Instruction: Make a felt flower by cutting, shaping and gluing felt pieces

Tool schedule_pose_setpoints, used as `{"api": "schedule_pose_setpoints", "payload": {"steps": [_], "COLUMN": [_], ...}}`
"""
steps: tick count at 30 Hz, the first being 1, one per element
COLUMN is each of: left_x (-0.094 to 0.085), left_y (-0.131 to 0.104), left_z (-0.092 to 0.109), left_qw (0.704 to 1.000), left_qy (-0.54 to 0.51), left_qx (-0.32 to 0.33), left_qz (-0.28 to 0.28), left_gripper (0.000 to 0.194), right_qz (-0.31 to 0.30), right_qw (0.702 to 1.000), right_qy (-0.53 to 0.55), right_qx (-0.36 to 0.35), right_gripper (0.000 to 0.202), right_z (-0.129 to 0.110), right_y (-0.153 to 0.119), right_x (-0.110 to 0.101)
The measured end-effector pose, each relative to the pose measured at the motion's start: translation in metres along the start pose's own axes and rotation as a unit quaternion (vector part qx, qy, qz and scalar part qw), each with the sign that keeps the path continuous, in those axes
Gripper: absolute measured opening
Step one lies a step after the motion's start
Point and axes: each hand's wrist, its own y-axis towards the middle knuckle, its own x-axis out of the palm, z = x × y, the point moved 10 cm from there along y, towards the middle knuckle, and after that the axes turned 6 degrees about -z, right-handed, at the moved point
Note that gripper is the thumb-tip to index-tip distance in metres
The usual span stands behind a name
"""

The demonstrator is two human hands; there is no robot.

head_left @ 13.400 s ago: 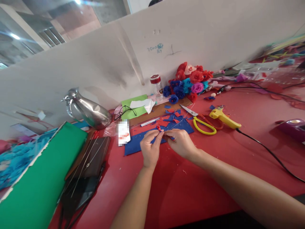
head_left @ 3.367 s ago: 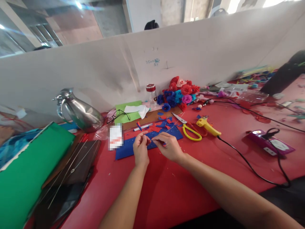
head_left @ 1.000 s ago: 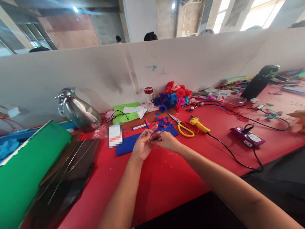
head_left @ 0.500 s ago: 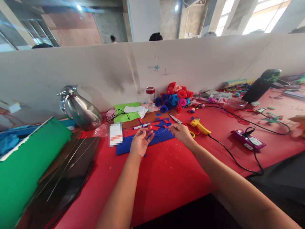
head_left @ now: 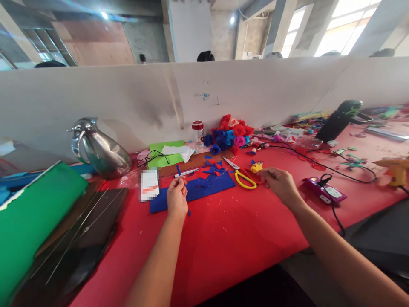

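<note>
My left hand (head_left: 177, 197) is closed with thumb and fingers pinched on a small blue piece (head_left: 178, 170), which sticks up above the fingertips. Beneath it lies a folded blue sheet (head_left: 209, 187) with blue and red scraps (head_left: 214, 167) at its back edge. My right hand (head_left: 281, 183) has its fingers pressed together; what they hold, if anything, cannot be made out. It covers most of a yellow glue gun (head_left: 256, 166), whose front end shows past the fingers. Scissors with yellow and red handles (head_left: 245, 180) lie open between the hands. A white marker (head_left: 186, 173) rests behind the sheet.
Fabric flowers (head_left: 234, 132) and a red-lidded jar (head_left: 197, 132) stand by the partition. At left are a steel jug (head_left: 104, 149), a green board (head_left: 41, 226) and a dark folder (head_left: 73, 238). A purple power strip (head_left: 324, 190), black bottle (head_left: 337, 121) and another glue gun (head_left: 394, 172) are right.
My right hand has moved right, from beside the scissors to over the yellow glue gun. My left hand has turned and its fingers have closed in more. The view has shifted slightly.
</note>
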Motion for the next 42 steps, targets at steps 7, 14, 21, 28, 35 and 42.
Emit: {"api": "schedule_pose_setpoints", "payload": {"steps": [7,14,21,28,35,42], "left_x": [0.002,0.003,0.002,0.006,0.008,0.008], "left_y": [-0.005,-0.005,-0.01,-0.012,-0.01,-0.01], "left_z": [-0.004,-0.008,-0.008,-0.012,-0.019,-0.022], "left_qw": [1.0,1.0,0.999,0.994,0.994,0.993], "left_qy": [0.021,0.025,0.037,0.103,0.1,0.105], "left_qx": [0.0,-0.002,-0.014,-0.021,-0.039,-0.046], "left_qz": [0.003,-0.002,0.025,0.006,0.008,0.01], "left_gripper": [0.018,0.022,0.026,0.024,0.02,0.018], "right_qz": [-0.065,-0.235,-0.303,-0.273,-0.255,-0.233], "right_qw": [0.925,0.906,0.88,0.891,0.914,0.901], "right_qy": [-0.358,-0.348,-0.36,-0.358,-0.302,-0.341], "right_qx": [-0.105,-0.051,-0.059,-0.056,-0.097,-0.133], "right_gripper": [0.035,0.041,0.028,0.023,0.025,0.029], "right_z": [-0.064,-0.092,-0.089,-0.089,-0.103,-0.116], "right_y": [0.045,0.095,0.087,0.087,0.089,0.067], "right_x": [0.039,0.135,0.198,0.198,0.185,0.188]}}
